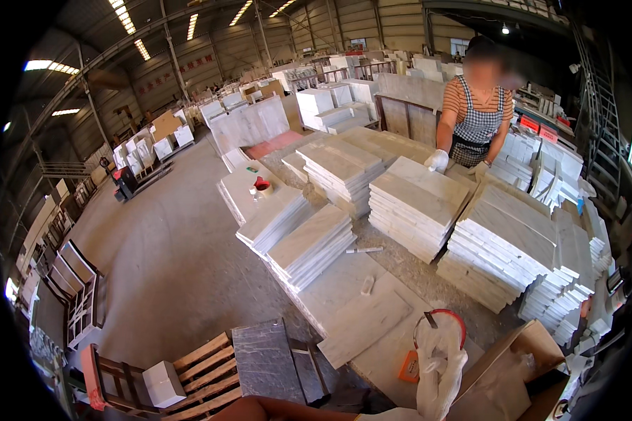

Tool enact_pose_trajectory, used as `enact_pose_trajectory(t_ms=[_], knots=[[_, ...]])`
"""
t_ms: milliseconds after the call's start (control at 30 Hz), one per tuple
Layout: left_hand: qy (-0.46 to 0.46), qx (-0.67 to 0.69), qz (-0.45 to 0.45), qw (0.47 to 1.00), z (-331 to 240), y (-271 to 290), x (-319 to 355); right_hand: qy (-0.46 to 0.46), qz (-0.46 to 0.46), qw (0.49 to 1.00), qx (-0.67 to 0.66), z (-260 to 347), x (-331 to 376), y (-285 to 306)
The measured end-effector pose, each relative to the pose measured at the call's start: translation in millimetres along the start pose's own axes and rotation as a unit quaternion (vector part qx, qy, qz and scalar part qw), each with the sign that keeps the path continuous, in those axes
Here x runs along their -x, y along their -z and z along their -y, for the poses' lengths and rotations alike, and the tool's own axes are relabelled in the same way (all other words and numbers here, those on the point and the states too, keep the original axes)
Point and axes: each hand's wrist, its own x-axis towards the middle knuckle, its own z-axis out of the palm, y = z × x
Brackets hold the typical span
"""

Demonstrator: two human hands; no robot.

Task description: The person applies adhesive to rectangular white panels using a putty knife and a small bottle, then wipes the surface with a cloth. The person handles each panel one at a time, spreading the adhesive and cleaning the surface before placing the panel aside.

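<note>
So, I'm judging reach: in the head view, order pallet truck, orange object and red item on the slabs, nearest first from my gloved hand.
1. Orange object: just left of the gloved hand.
2. Red item: ahead-left, atop slabs.
3. Pallet truck: far left, on the floor.

White-gloved fingers [440,372] beside small orange object [408,368]

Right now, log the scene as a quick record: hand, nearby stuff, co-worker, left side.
Own hand: one in a white glove; left or right unclear
At its fingers: red curved rim; grip unclear
Left of glove: orange item
Right of glove: cardboard box
Ahead: loose slab
Co-worker: white-gloved hand at a slab stack
Left side: wooden pallet, pallet truck
</note>
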Motion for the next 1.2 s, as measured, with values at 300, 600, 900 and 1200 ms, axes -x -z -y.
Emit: enact_pose_trajectory(t_ms=[300, 600, 900, 1200], knots=[[0.016, 0.0, 0.04, 0.999, -13.4, 0.1, -17.0, -0.009, -0.04, 0.999, -0.035, 18.7, 4.5, 26.7], [0.033, -0.071, 0.001, 0.997, 3.4, -5.8, -23.0, -0.008, -0.071, 0.995, -0.076, 28.9, 3.7, 51.8], [0.162, 0.043, -0.066, 0.984, 10.4, -11.4, -20.7, -0.035, -0.118, 0.991, 0.059, 34.1, 6.9, 59.5], [0.087, -0.119, -0.041, 0.988, 29.5, 39.7, -25.1, 0.108, -0.015, 0.706, 0.7, 11.0, 2.9, 90.8]])
